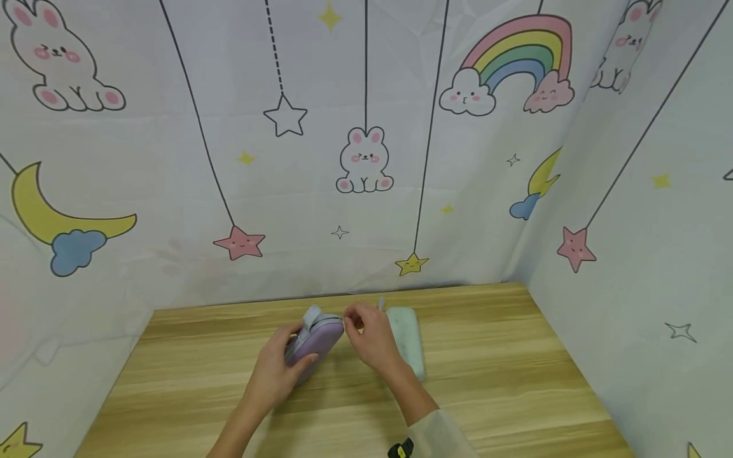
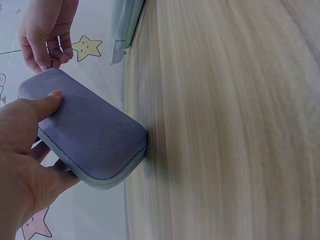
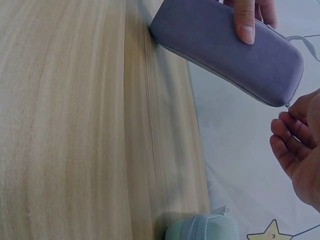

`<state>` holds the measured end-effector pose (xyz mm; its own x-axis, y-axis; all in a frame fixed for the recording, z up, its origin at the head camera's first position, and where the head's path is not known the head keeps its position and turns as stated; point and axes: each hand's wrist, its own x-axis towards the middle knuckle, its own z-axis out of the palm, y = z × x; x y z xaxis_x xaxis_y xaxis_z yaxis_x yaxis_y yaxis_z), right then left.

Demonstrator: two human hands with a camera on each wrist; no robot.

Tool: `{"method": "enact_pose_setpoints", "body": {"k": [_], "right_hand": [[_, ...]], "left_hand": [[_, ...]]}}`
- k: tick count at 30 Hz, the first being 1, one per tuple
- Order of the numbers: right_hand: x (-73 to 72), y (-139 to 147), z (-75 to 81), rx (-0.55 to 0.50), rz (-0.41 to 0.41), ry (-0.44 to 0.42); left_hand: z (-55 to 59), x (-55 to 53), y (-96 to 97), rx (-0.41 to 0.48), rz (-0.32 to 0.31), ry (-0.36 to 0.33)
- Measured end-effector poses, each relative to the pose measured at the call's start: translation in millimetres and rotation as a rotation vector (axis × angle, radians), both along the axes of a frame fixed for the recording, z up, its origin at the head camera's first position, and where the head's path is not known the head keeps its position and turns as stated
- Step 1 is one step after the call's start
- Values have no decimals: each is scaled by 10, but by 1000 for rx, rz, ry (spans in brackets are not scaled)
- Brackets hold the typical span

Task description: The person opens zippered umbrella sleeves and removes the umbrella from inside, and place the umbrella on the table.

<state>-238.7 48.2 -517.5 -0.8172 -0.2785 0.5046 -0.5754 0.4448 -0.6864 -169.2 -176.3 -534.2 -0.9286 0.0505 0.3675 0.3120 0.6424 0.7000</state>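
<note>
A purple zippered case (image 1: pixel 321 343) with a grey-green edge is tilted over the wooden table, its lower end right at the tabletop in the left wrist view. My left hand (image 1: pixel 273 369) grips it across the middle, thumb on the purple face and fingers behind. At the raised far corner, my right hand (image 1: pixel 371 337) pinches the small zipper pull (image 3: pixel 288 106) between thumb and forefinger. A pale strap loop (image 1: pixel 312 313) sticks up from the case's far side. The zipper seam near the pull appears closely obscured by the fingers.
A mint-green case (image 1: pixel 409 343) with a grey strap lies on the wooden table (image 1: pixel 492 369), just right of my right hand. A printed white cloth (image 1: pixel 309 203) hangs behind the table and along its sides. Something black and yellow (image 1: pixel 401 448) is near the right sleeve.
</note>
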Motion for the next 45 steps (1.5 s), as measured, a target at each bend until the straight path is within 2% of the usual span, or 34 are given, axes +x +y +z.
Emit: {"method": "enact_pose_setpoints", "body": {"k": [20, 34, 45], "right_hand": [[-8, -29, -73, -7, 7, 3], [18, -26, -66, -27, -1, -99], [5, -19, -129, -53, 3, -99]], "left_hand": [[-9, 15, -33, 11, 2, 11], [-19, 26, -31, 16, -5, 29], [-26, 29, -35, 24, -8, 15]]}}
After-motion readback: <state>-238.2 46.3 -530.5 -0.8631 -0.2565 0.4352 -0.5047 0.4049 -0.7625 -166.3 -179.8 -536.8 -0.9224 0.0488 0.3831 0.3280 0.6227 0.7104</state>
